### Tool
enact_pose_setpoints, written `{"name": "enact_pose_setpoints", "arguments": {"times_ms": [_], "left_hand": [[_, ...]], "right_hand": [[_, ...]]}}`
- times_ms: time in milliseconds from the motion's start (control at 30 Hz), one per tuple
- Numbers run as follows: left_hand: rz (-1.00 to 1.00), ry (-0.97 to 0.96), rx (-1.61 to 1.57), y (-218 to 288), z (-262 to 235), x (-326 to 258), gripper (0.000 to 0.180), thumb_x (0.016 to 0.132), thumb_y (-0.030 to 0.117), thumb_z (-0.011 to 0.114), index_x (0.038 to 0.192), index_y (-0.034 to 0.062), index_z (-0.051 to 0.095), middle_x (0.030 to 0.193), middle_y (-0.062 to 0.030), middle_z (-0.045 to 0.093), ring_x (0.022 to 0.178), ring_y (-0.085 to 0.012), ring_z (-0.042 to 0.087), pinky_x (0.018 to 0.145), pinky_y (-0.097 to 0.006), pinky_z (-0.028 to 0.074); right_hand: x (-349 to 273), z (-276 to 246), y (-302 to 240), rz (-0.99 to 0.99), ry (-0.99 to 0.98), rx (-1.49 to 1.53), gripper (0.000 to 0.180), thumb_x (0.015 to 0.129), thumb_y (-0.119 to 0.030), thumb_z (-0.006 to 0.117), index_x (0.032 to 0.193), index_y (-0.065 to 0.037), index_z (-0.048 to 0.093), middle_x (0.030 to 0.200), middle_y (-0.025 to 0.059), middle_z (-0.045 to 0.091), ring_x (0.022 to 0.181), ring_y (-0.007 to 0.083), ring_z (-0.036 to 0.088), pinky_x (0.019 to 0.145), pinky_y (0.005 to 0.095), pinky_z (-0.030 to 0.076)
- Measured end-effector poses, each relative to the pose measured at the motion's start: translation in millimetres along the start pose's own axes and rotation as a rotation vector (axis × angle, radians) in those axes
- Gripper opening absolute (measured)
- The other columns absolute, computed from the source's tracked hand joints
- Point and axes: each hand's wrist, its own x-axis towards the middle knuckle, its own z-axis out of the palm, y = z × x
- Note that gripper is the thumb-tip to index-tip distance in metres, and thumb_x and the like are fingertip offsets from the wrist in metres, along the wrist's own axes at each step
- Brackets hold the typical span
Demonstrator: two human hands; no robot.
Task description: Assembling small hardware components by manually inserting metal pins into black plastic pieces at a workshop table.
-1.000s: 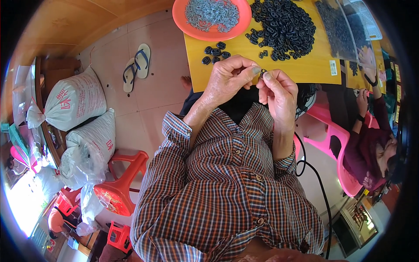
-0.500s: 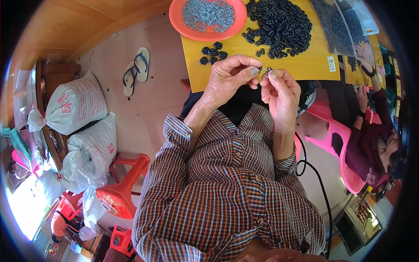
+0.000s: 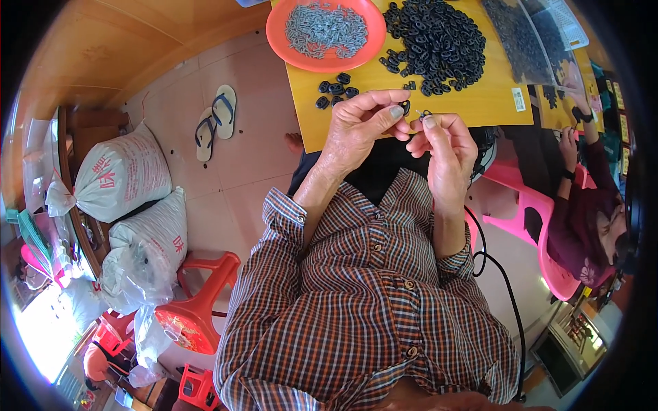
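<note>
My left hand (image 3: 356,130) pinches a small black oval part (image 3: 406,107) between thumb and fingertips. Just to its right, my right hand (image 3: 449,147) grips another small black part (image 3: 427,114), mostly hidden by the thumb. A thin grey pin (image 3: 419,112) juts from it toward the left hand, apart from the left part. Both hands are raised over the table's near edge. Beyond the left hand lies a small group of black oval parts (image 3: 336,89) on the yellow table (image 3: 312,130).
A red-orange dish (image 3: 277,48) of grey pins and a big heap of black parts (image 3: 445,51) occupy the table. At right, a person (image 3: 582,212) sits on a pink chair (image 3: 538,212). White sacks (image 3: 123,171), a red stool (image 3: 199,308) and flip-flops (image 3: 224,113) are at left.
My hands have drawn slightly apart, and the pin now stands farther from the left part. More of the left part shows. The whole view has shifted a little.
</note>
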Motion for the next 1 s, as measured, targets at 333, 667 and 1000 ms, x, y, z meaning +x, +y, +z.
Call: {"name": "enact_pose_setpoints", "arguments": {"times_ms": [333, 667, 1000], "left_hand": [[0.096, 0.001, 0.052, -0.1, 0.8, 1.4, 0.032, 0.086, -0.006, 0.060, 0.118, -0.0006, 0.060, 0.093, -0.0072, 0.062, 0.077, -0.0161, 0.065, 0.071, -0.029, 0.059], [0.102, -0.011, 0.093, -3.1, -4.2, 2.0, 0.032, 0.086, -0.005, 0.061, 0.118, -0.0008, 0.060, 0.092, -0.0069, 0.062, 0.076, -0.0157, 0.065, 0.069, -0.029, 0.059], [0.092, -0.010, 0.113, -3.5, -4.1, 1.9, 0.032, 0.086, -0.005, 0.061, 0.118, 0.0003, 0.061, 0.093, -0.0068, 0.063, 0.077, -0.0154, 0.065, 0.071, -0.029, 0.059]], "right_hand": [[2.6, 1.6, 4.6, 0.013, -0.013, -0.054, 0.015, 0.092, -0.012, 0.057, 0.091, 0.003, 0.061, 0.078, 0.0074, 0.064, 0.060, 0.0090, 0.057, 0.054, 0.0210, 0.047], [4.0, 2.5, 6.3, 0.019, -0.015, -0.072, 0.015, 0.092, -0.013, 0.058, 0.087, 0.001, 0.061, 0.072, 0.0050, 0.062, 0.059, 0.0083, 0.057, 0.053, 0.0196, 0.044], [4.3, 1.6, 7.0, 0.044, -0.008, -0.154, 0.015, 0.092, -0.014, 0.059, 0.085, 0.000, 0.060, 0.072, 0.0036, 0.062, 0.055, 0.0060, 0.053, 0.051, 0.0183, 0.041]]}}
